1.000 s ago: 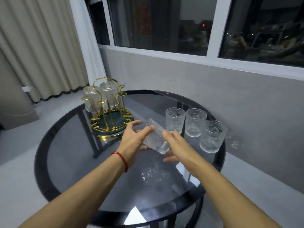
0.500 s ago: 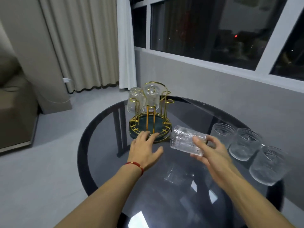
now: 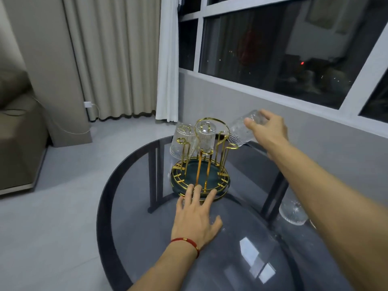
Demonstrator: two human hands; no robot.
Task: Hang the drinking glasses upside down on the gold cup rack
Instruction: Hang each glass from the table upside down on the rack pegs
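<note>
A ribbed drinking glass (image 3: 241, 131) was gripped in the right hand (image 3: 266, 131), fingers closed around its base end, and it was held tilted with the mouth pointing down and to the left. The rim was positioned right at one of the free gold pegs on the right side of the gold cup rack (image 3: 201, 164); whether the peg was actually inside the mouth couldn't really be made out, since clear glass against that wall is hard to read.

The left hand (image 3: 195, 217) was laid flat and open on the round dark glass table (image 3: 117, 206), fingers spread, with the fingertips (image 3: 190, 189) touching the near edge of the rack's green base. Nothing was gripped by it. A red string bracelet (image 3: 185, 241) was worn on that wrist.

Two glasses (image 3: 182, 143) were already hung upside down on the rack's left and middle pegs. Another glass (image 3: 292, 211) was seen standing on the table at the right, mostly hidden behind the right forearm.
</note>
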